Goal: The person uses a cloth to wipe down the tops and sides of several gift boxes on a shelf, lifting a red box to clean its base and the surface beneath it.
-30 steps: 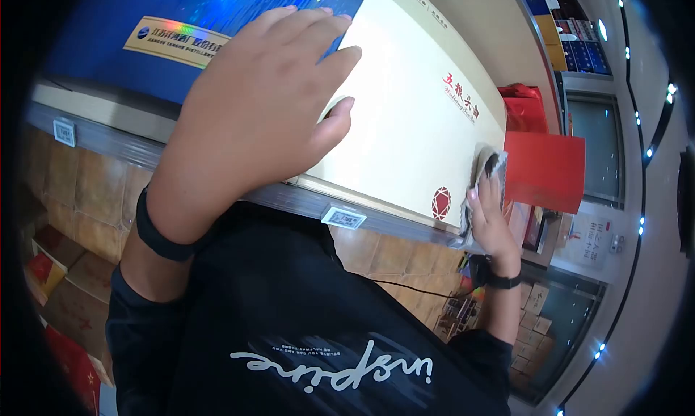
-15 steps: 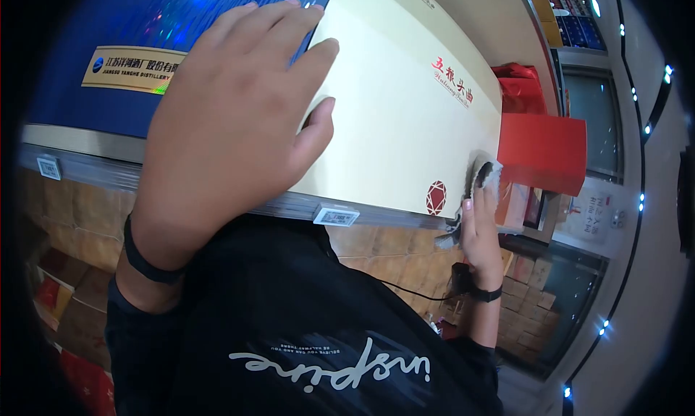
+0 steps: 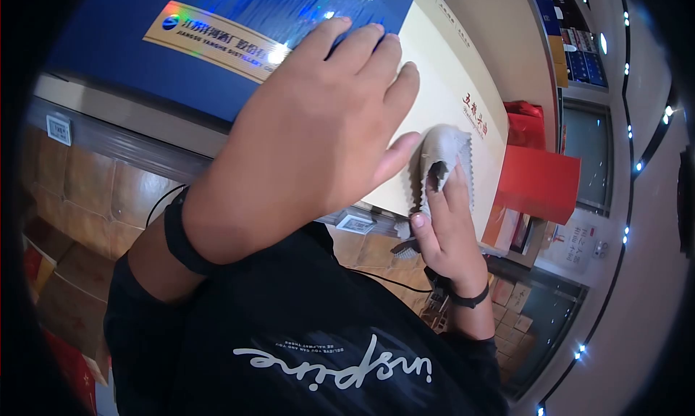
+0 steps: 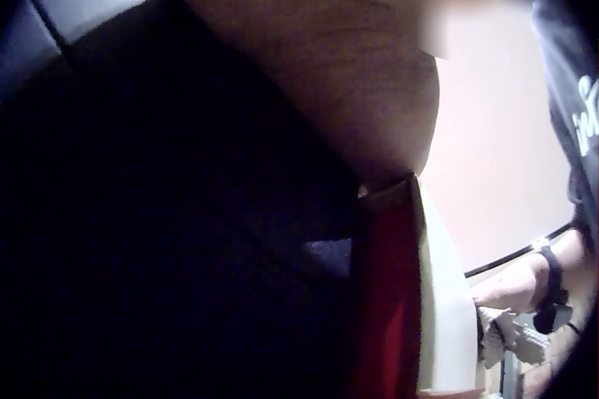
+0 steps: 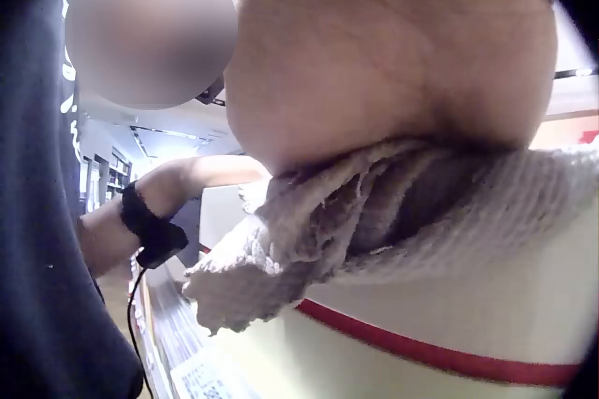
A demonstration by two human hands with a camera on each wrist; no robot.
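Note:
My left hand (image 3: pixel 318 119) lies flat across the seam of two boxes, its fingers extended over a shiny blue box (image 3: pixel 116 54) with a gold label and its thumb over a cream box (image 3: pixel 441 76) with red lettering. Farther right, my right hand (image 3: pixel 452 231) presses a grey, scallop-edged cloth (image 3: pixel 443 142) on the cream box with its fingers straight. In the right wrist view the cloth (image 5: pixel 281 249) is bunched in folds under the palm, above a red stripe on the box. The left wrist view shows my right hand (image 4: pixel 515 284) beyond the box edge.
A shelf rail (image 3: pixel 108 130) with price tags (image 3: pixel 59 130) runs along the boxes' near edge. A red box (image 3: pixel 539 184) and a red bag (image 3: pixel 525 126) stand past the cream box. Cartons (image 3: pixel 76 293) sit on the tiled floor at lower left.
My right hand has moved left with the cloth, from the cream box's far right edge onto its face. The left hand stays on the boxes while the head view shifts.

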